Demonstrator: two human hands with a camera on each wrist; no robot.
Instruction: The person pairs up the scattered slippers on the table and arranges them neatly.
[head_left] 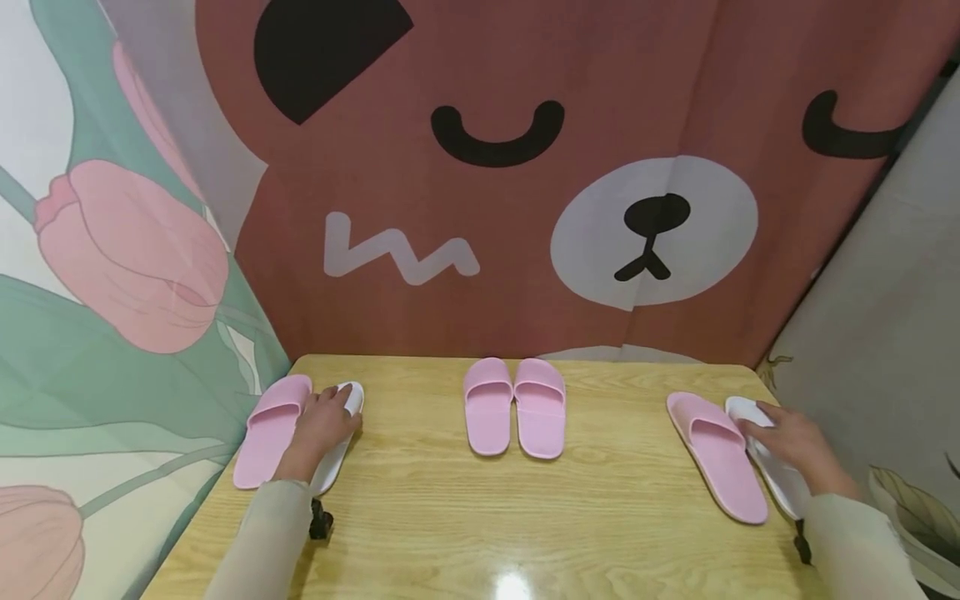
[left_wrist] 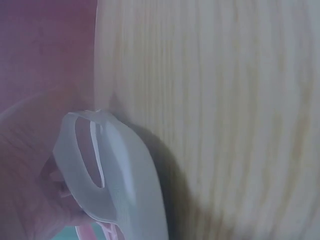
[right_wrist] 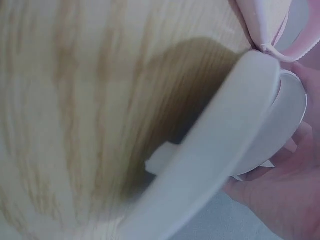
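At the table's left side my left hand (head_left: 327,422) grips a white slipper (head_left: 328,473) over its strap. The left wrist view shows that slipper's strap (left_wrist: 85,187) against the curled fingers, its sole edge close to the wood. A pink slipper (head_left: 262,437) lies against its left side. On the right, my right hand (head_left: 798,443) holds another white slipper (head_left: 786,487) by the strap, thumb on one side. Beside it lies a pink slipper (head_left: 720,462). In the right wrist view this white slipper (right_wrist: 200,150) is tilted, with a small white piece (right_wrist: 161,158) beneath its edge.
A pair of pink slippers (head_left: 487,421) stands side by side at the middle back of the wooden table (head_left: 510,517). Behind hangs a brown bear-print curtain (head_left: 510,317). A tulip-print cloth (head_left: 135,383) borders the left and a grey cloth (head_left: 885,292) the right.
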